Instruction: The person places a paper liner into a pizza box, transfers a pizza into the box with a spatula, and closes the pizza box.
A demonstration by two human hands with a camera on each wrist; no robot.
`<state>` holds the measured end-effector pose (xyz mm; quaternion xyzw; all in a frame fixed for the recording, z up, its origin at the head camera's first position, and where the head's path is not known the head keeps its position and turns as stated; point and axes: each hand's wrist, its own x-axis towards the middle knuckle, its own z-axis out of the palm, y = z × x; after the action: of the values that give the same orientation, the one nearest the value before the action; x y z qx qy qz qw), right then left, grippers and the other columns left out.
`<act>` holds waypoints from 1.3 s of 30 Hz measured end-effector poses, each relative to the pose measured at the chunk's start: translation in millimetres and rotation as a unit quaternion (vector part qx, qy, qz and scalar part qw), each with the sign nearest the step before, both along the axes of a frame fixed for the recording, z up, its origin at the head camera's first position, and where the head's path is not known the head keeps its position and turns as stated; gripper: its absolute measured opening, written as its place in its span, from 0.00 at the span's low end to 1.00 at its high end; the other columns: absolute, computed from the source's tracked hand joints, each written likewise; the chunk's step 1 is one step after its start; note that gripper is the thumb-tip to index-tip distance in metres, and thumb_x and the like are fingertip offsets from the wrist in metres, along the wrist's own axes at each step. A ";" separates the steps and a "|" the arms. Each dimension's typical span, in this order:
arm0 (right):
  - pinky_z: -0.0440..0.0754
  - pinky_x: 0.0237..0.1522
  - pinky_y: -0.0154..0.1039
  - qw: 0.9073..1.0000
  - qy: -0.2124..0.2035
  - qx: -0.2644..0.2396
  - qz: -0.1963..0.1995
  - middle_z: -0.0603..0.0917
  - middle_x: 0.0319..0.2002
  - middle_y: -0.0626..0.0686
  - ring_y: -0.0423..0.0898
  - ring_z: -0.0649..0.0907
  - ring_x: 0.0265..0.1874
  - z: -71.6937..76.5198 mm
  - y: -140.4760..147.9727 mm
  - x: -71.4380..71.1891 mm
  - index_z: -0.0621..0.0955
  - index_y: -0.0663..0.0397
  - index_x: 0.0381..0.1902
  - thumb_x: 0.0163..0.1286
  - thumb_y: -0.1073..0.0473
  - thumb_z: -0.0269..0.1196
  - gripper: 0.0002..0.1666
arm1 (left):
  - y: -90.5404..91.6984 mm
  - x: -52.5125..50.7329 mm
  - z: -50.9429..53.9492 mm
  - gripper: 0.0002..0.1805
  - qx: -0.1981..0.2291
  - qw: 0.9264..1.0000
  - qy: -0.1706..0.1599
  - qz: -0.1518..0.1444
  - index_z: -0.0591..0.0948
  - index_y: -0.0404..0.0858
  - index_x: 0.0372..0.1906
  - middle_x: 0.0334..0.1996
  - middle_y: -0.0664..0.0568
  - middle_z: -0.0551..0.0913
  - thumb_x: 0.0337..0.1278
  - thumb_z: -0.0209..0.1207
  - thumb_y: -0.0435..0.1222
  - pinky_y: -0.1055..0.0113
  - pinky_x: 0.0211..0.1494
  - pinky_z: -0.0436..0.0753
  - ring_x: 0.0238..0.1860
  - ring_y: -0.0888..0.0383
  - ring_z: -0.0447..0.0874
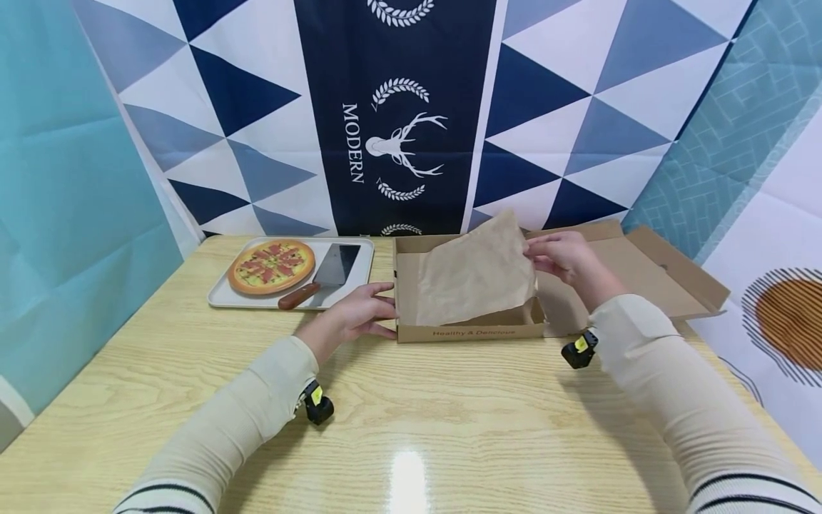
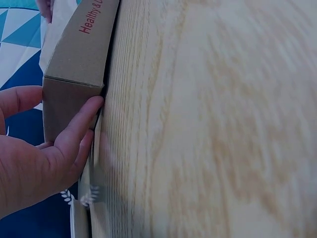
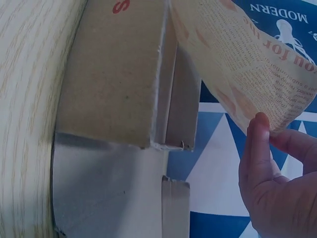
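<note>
A brown cardboard pizza box (image 1: 475,333) with red lettering on its front wall lies open on the table. My left hand (image 1: 362,311) touches the box's left side wall, its fingers spread and fairly straight against it. In the left wrist view, the fingers (image 2: 79,119) lie along the wall near the box's front corner. Thumb and fingertips of my right hand (image 1: 565,258) pinch the edge of a sheet of wrapping paper (image 1: 478,275). That sheet is lifted and tilted at its right side, while its left part lies inside the box. Print shows on the paper (image 3: 237,64) in the right wrist view.
Left of the box stands a white tray (image 1: 221,296) bearing a pizza (image 1: 272,266) and a pizza server (image 1: 337,264) with a wooden handle. The box's lid (image 1: 636,275) lies folded back to the right. Behind the table (image 1: 359,442) hangs a patterned cloth (image 1: 411,107).
</note>
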<state>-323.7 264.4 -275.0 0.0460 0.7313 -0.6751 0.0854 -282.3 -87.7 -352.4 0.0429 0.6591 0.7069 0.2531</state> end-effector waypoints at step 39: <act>0.82 0.30 0.28 0.995 0.018 0.095 -0.010 0.79 0.28 0.45 0.34 0.80 0.22 -23.5 -29.9 -19.0 0.73 0.73 0.53 0.66 0.71 0.62 0.19 | 1.1 1.3 1.8 0.41 -0.003 1.000 -0.002 -0.001 0.48 0.37 0.77 0.70 0.33 0.60 0.63 0.50 0.21 0.43 0.54 0.77 0.66 0.39 0.66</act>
<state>-342.7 234.5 -298.5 0.0490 0.7929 -0.6044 0.0607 -281.0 -86.6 -350.7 0.0412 0.6609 0.7045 0.2553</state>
